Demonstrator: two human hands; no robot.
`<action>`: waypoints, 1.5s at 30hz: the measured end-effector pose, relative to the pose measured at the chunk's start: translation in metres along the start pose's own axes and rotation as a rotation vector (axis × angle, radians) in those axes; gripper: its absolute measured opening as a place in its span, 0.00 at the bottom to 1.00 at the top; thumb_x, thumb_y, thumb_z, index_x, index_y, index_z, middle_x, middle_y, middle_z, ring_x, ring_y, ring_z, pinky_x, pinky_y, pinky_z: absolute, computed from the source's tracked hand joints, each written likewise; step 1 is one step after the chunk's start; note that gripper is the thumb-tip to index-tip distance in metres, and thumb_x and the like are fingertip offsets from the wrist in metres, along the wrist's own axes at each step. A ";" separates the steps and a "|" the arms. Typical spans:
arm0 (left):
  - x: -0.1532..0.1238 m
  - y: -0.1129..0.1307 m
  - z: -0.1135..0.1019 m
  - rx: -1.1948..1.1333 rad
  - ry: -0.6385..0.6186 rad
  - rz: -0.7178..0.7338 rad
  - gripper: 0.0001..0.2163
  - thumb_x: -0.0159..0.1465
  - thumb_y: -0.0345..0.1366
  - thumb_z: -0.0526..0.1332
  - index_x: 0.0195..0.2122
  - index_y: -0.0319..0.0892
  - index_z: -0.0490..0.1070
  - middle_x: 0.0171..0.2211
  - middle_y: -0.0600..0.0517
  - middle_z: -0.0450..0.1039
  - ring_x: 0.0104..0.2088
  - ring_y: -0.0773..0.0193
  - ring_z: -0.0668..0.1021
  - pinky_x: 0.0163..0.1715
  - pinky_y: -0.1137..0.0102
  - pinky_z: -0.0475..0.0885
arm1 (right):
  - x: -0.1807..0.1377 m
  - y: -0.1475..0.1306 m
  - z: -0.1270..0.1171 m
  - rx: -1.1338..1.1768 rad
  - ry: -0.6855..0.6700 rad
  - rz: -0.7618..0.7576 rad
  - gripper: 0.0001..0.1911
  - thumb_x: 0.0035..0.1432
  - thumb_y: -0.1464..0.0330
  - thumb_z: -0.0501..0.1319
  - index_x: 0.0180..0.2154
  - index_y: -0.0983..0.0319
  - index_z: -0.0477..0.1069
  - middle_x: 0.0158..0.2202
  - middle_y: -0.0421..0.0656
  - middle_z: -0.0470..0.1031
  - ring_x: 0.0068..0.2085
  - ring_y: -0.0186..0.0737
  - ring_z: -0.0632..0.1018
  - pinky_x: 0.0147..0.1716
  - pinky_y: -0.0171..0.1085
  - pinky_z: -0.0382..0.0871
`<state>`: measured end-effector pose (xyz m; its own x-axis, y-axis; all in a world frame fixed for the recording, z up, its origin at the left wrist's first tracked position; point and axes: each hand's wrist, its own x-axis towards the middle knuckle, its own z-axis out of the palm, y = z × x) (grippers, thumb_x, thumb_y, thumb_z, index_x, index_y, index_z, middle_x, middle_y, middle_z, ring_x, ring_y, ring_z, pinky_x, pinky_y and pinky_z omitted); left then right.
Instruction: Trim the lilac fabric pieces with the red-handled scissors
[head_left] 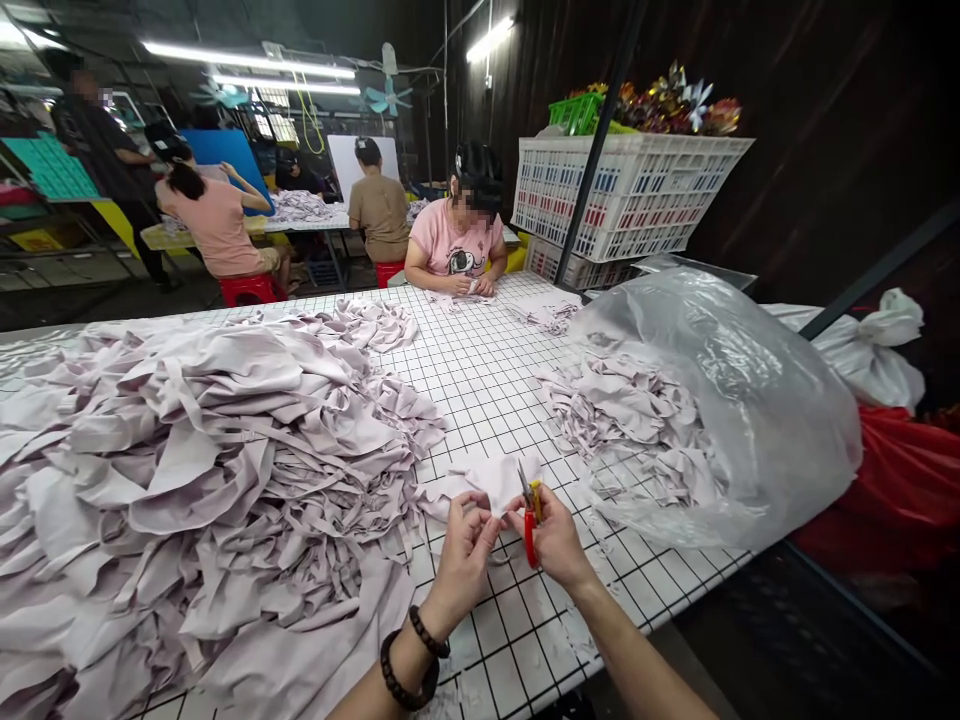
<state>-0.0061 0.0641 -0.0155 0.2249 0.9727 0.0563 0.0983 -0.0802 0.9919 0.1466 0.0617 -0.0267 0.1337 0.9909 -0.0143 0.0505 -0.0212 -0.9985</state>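
Observation:
Between my hands a pale lilac fabric piece [480,480] lies over the table. My left hand [466,545], with dark beaded bracelets on its wrist, pinches the near edge of this fabric. In my right hand [556,540] is a pair of scissors [531,525] with red and yellow handles, blades pointing up and away. The thumb and fingertip of that hand also touch the fabric beside my left fingertips. A large heap of the same fabric [225,430] spreads to the left of my hands.
A clear plastic bag [742,400] with fabric pieces [630,400] at its mouth lies on the right of the grid-patterned table [480,400]. Across the table sits a person in pink [457,240], handling fabric. White crates [630,190] stand behind. Small scraps are near the front edge.

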 end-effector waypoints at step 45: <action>0.011 -0.019 0.005 -0.238 -0.247 -0.067 0.12 0.64 0.43 0.58 0.30 0.39 0.68 0.26 0.55 0.64 0.21 0.71 0.69 0.24 0.74 0.65 | -0.029 -0.039 -0.045 -1.133 -0.234 -0.117 0.18 0.57 0.52 0.56 0.26 0.59 0.64 0.22 0.36 0.70 0.24 0.35 0.67 0.39 0.41 0.55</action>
<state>-0.0007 0.0756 -0.0347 0.4563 0.8898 -0.0101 -0.1015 0.0633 0.9928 0.1856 0.0277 0.0146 -0.1108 0.9924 -0.0527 0.9225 0.0830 -0.3770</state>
